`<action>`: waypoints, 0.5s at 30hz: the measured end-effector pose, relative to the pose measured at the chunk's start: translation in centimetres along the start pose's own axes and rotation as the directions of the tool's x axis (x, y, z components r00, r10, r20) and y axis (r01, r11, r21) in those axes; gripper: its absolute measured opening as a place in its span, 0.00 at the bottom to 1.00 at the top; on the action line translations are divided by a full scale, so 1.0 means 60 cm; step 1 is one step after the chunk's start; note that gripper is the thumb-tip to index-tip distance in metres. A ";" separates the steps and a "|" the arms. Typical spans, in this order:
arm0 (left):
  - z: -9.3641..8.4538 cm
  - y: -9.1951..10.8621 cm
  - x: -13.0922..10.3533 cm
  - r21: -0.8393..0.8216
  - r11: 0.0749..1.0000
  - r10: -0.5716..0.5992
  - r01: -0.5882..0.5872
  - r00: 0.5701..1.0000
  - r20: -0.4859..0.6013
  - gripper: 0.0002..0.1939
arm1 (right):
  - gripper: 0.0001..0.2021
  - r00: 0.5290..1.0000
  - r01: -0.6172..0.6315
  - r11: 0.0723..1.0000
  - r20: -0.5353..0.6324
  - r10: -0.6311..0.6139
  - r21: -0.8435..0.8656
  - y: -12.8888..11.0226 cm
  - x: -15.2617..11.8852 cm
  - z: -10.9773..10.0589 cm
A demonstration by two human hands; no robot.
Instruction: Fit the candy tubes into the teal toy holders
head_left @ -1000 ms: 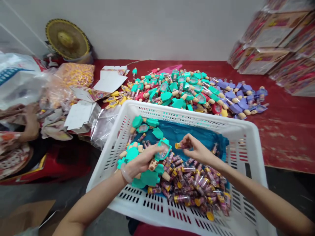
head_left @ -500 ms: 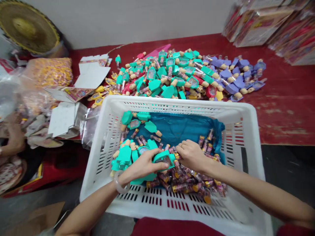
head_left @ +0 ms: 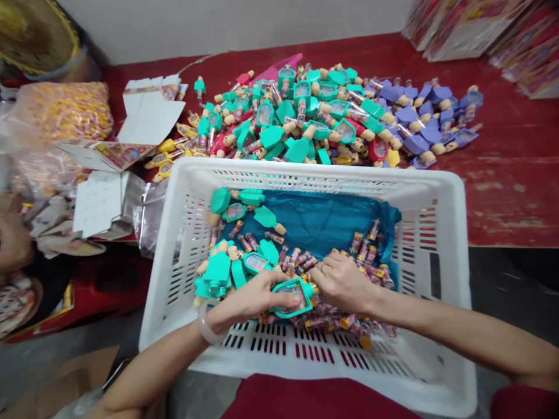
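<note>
My left hand (head_left: 258, 295) is closed around a teal plastic toy case (head_left: 308, 298) with a clear window, thumb across its face. At the case's narrow neck, my right hand (head_left: 345, 282) pinches a small yellow-ended tube (head_left: 316, 289), mostly hidden by the fingers. Both hands are over a white plastic crate (head_left: 452, 192). Beneath and around my right hand lie many small tubes (head_left: 323, 323) with purple-pink prints and yellow caps. More teal cases (head_left: 217, 270) with beige knobs lie in the crate's left part.
A blue sheet (head_left: 314, 218) lines the crate. On the red table (head_left: 515, 192) behind, teal toys (head_left: 299, 149) and purple toys (head_left: 430, 132) are heaped. Left stand white cartons (head_left: 98, 203) and a bag of yellow pieces (head_left: 82, 110). Another person's arm (head_left: 13, 233) shows at far left.
The teal case has turned in my left hand so its window faces up more. Both hands stay together at its neck. The camera view has shifted slightly.
</note>
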State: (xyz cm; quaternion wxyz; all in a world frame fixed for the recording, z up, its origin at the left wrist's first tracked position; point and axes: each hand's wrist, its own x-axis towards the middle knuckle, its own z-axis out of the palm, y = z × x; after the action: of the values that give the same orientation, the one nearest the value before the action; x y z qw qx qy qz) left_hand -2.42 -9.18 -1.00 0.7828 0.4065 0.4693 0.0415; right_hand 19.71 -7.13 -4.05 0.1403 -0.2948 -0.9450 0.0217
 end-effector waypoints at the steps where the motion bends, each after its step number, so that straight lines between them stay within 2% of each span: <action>1: 0.000 0.000 0.000 -0.030 0.999 -0.020 0.021 1.000 0.013 0.22 | 0.08 1.000 0.000 1.000 0.009 0.000 -0.004 -0.002 -0.002 -0.001; 5: 0.005 0.001 0.004 -0.097 0.989 -0.106 0.111 0.993 0.060 0.20 | 0.11 0.995 0.017 1.000 0.094 -0.017 -0.003 -0.011 -0.008 -0.009; 7: 0.009 0.000 0.005 -0.084 0.990 -0.113 0.116 0.993 0.036 0.21 | 0.11 0.988 -0.018 1.000 0.155 0.016 0.007 -0.016 -0.009 -0.013; 9: 0.015 -0.003 0.006 0.009 0.998 -0.062 0.062 0.997 -0.042 0.23 | 0.09 0.969 -0.087 0.996 0.235 0.079 0.025 -0.020 -0.009 -0.015; 11: 0.019 -0.006 0.006 0.239 0.970 0.082 -0.050 0.988 -0.128 0.23 | 0.06 0.927 -0.177 0.981 0.348 0.141 0.074 -0.020 -0.008 -0.012; 13: 0.021 -0.011 0.006 0.542 0.827 0.265 -0.147 0.953 -0.145 0.22 | 0.02 0.845 -0.320 0.935 0.492 0.208 0.155 -0.015 -0.005 -0.003; 15: 0.021 -0.016 0.009 0.773 0.606 0.387 -0.188 0.919 -0.080 0.22 | 0.06 0.744 -0.465 0.845 0.633 0.213 0.263 -0.005 -0.002 0.008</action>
State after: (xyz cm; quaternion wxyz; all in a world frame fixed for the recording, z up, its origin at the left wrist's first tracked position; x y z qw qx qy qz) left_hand -1.46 -10.36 -1.74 0.4640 0.7553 0.4624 0.0184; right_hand 19.50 -7.41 -4.48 -0.1038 -0.4087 -0.8441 0.3312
